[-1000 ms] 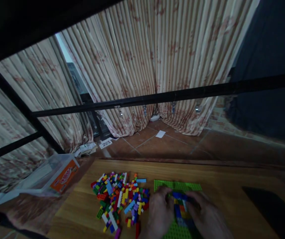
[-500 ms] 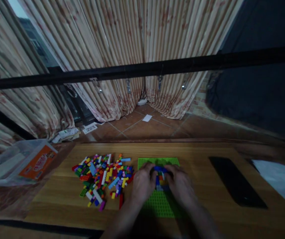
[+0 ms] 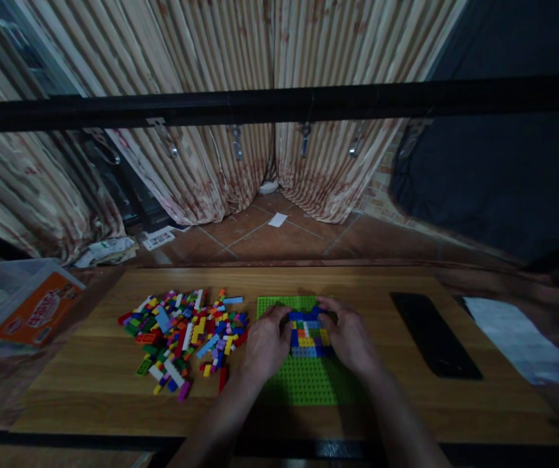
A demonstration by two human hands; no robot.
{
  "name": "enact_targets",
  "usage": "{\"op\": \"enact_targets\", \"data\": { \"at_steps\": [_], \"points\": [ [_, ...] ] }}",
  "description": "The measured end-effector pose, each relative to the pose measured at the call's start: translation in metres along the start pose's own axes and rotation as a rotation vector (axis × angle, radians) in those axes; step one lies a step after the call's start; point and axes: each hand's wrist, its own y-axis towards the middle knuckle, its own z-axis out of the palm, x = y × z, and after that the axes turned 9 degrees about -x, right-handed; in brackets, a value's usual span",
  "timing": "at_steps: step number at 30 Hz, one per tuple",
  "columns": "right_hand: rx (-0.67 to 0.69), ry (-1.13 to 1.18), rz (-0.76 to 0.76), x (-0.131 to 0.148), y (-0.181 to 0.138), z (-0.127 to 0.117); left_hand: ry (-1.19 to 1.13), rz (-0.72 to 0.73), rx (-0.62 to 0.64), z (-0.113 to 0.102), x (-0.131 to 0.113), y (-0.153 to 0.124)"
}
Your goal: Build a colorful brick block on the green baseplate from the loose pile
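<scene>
The build (image 3: 306, 342) is carried on the plate (image 3: 303, 387), midway along the desk (image 3: 114, 409), flanked by the left hand (image 3: 266, 344) and right hand (image 3: 351, 335); whether the fingers (image 3: 277, 314) are clamped cannot be told. Bricks (image 3: 186, 337) are heaped nearer the left edge.

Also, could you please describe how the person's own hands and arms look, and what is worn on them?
The left hand and right hand are bare, without gloves. The left forearm and right forearm are narrower near the wrists, and no sleeve, watch, bracelet or cable is visible on them. It is too dim to rule out a ring or small markings.
</scene>
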Motion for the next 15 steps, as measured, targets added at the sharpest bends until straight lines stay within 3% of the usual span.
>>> {"op": "enact_targets", "data": {
  "at_steps": [11,15],
  "points": [
    [0.168,0.064,0.026,0.008,-0.010,-0.002,-0.054,-0.039,0.022,0.000,0.003,0.003],
    [0.160,0.013,0.039,0.015,-0.012,0.000,-0.050,-0.035,0.017,0.000,0.004,0.003]
  ]
}}
